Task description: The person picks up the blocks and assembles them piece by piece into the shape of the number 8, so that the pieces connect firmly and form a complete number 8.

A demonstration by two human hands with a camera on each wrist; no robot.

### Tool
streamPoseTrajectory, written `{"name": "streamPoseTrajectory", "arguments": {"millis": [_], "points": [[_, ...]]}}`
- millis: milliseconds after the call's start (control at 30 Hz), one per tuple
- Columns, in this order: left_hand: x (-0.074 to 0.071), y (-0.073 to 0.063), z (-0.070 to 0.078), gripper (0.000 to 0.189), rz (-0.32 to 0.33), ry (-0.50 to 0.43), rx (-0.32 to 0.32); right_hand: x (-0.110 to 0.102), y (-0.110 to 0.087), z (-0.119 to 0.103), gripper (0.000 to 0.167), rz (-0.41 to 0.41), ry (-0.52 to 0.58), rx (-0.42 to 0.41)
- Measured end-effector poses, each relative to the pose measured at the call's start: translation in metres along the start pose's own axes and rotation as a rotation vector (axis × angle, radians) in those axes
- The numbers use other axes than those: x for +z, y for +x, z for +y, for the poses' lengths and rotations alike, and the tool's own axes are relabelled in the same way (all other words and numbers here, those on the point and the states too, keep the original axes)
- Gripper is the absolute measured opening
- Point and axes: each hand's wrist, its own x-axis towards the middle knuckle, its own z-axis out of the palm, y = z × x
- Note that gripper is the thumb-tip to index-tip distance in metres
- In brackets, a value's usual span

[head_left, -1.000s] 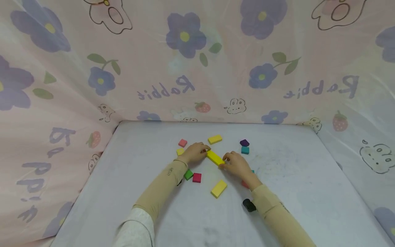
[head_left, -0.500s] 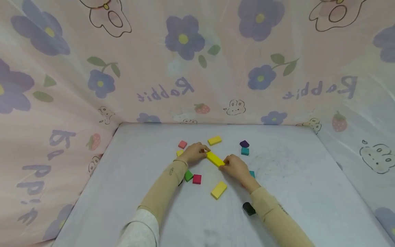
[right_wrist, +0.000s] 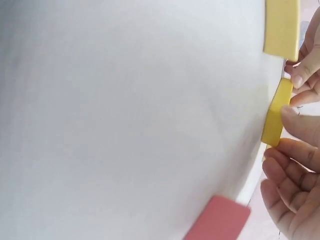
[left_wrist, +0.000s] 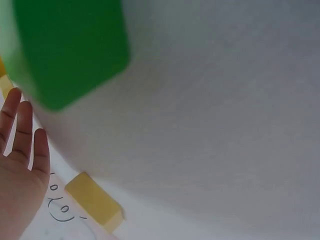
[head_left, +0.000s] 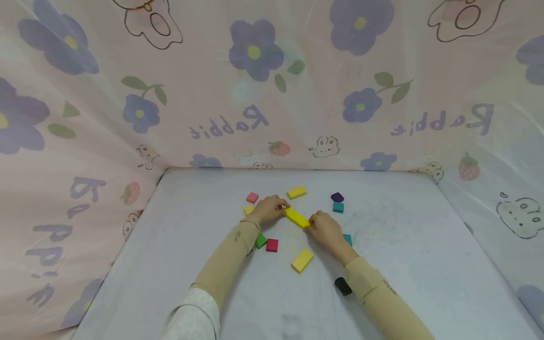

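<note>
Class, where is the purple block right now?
In the head view, the purple block lies right of centre, beyond the right hand, with a teal block close by on its near side.

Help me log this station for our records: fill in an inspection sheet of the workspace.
Surface: white table, faint smudges toward the right.
Job's things: yellow block, slanting between left hand and right hand; contact with the table unclear.
Clutter: pink block, red block, green block, purple block, teal block and more lie loose around it.
Hands: left grips the far end, right the near end.
Cables: nothing seen.
Surroundings: flowered sheet behind the table and at both sides.
</note>
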Motion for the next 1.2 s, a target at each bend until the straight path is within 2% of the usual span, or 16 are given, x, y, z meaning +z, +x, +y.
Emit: {"name": "streamPoseTrajectory", "arguments": {"millis": [133, 367, 700, 867, 1200], "points": [[0.002, -0.001, -0.001, 0.028, 0.023, -0.005, 0.010, 0.000, 0.001, 0.002, 0.028, 0.019, -0.056, -0.021], [0.003, -0.002, 0.000, 0.028, 0.037, 0.018, 0.008, -0.002, 0.003, 0.004, 0.028, 0.031, -0.079, -0.039], [0.005, -0.004, 0.006, 0.029, 0.055, 0.014, -0.002, -0.004, 0.010, 0.014, 0.028, 0.074, -0.157, -0.119], [0.004, -0.005, 0.010, 0.028, 0.060, 0.004, -0.028, -0.008, 0.013, 0.020, 0.031, 0.071, -0.121, -0.144], [0.009, -0.007, 0.010, 0.029, 0.072, 0.027, -0.016, -0.010, 0.017, 0.029, 0.032, 0.053, -0.072, -0.166]]}}
